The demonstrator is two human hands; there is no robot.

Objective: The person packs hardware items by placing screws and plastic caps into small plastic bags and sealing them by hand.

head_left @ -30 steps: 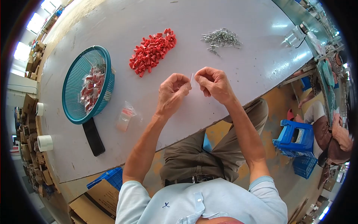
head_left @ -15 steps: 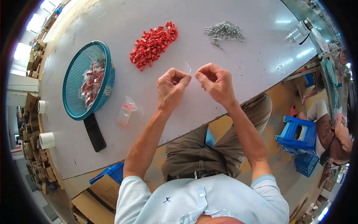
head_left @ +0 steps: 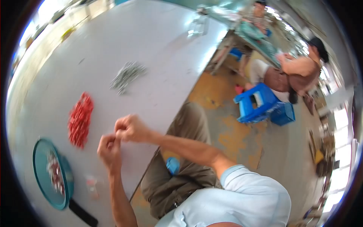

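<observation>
My left hand (head_left: pixel 109 152) is closed in a pinch above the table, its fingertips touching those of my right hand (head_left: pixel 133 128), also pinched closed. Motion blur hides whatever lies between the fingers. To the left is a heap of small red cone-shaped caps (head_left: pixel 81 120). Farther up the table lies a pile of small silvery metal pieces (head_left: pixel 127 75), which look like screws. A teal mesh basket (head_left: pixel 66 178) at lower left holds clear packets (head_left: pixel 55 174) with red contents. One small clear packet (head_left: pixel 92 187) lies beside it.
A black phone (head_left: pixel 83 214) lies against the basket on the grey table (head_left: pixel 162 41). A glass jar (head_left: pixel 198 26) stands near the far edge. Right of the table are a blue stool (head_left: pixel 258 102), a blue crate (head_left: pixel 283 114) and a seated person (head_left: pixel 302 72); another person (head_left: pixel 258 19) is farther back.
The view has swung right, so the table things appear farther left and lower. My hands have come together at the fingertips; the thin clear strip at my left fingertips is no longer visible.
</observation>
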